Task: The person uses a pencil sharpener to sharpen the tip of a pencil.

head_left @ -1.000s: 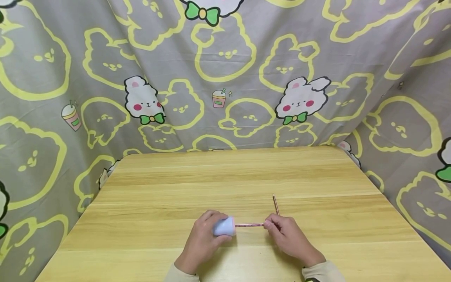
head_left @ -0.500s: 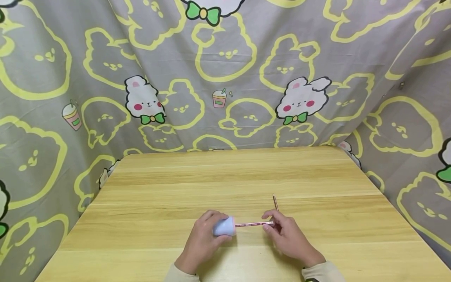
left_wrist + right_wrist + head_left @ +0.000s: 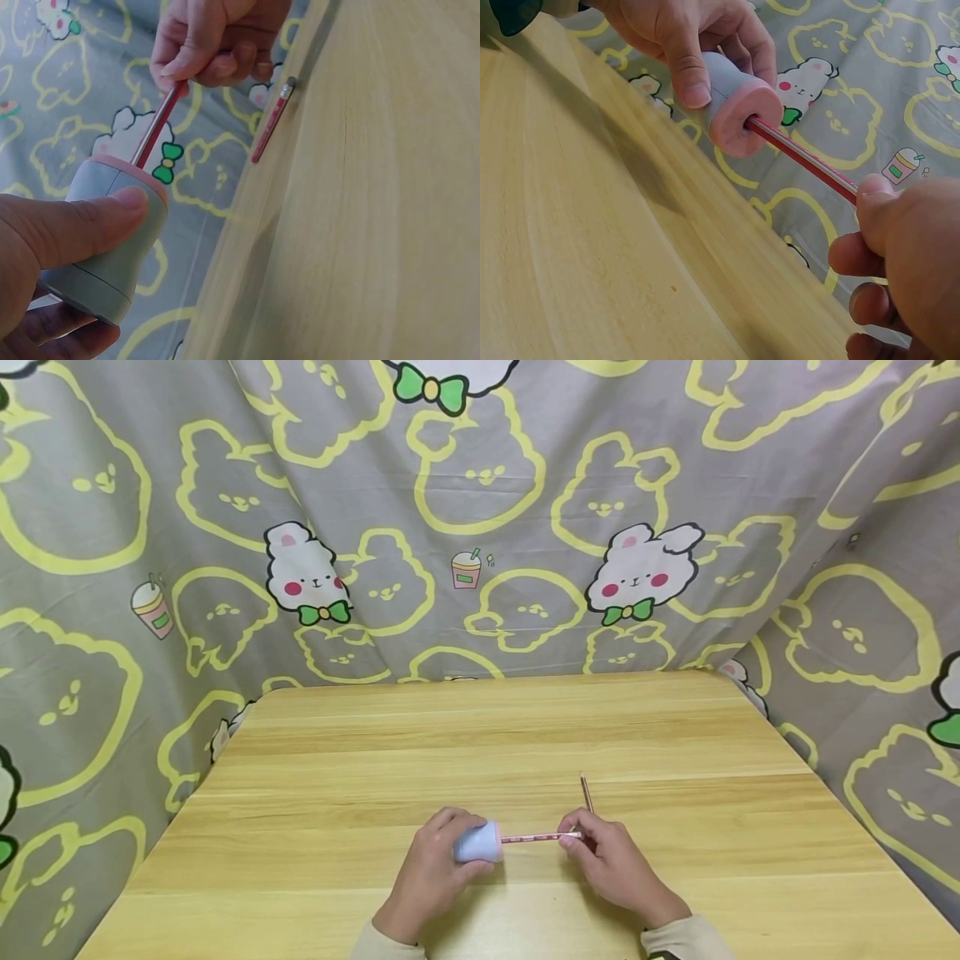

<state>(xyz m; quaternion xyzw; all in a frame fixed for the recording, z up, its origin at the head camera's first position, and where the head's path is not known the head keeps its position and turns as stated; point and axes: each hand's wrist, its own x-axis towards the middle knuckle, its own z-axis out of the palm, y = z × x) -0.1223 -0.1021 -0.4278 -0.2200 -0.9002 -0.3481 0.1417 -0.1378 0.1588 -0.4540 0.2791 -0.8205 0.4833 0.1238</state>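
Note:
My left hand (image 3: 429, 875) grips a light blue pencil sharpener (image 3: 476, 843) with a pink end, holding it on its side above the table. A red striped pencil (image 3: 528, 838) has one end inside the hole in the sharpener's pink face (image 3: 751, 99), so its tip is hidden. At the pencil's other end, my right hand (image 3: 617, 866) pinches it between thumb and index finger; the right wrist view shows the other fingers loosely curled. A second red pencil (image 3: 587, 791) lies on the table just beyond the right hand, which partly covers it in the head view.
The wooden table (image 3: 480, 735) runs back to a grey curtain (image 3: 465, 610) printed with yellow outlines and white rabbits. More curtain hangs at the left and right sides. A tiny dark speck (image 3: 673, 288) shows on the tabletop.
My right fingers loosened from the pencil's end half a second ago, the index finger lifting, and now pinch it again. The left hand and sharpener stay in place.

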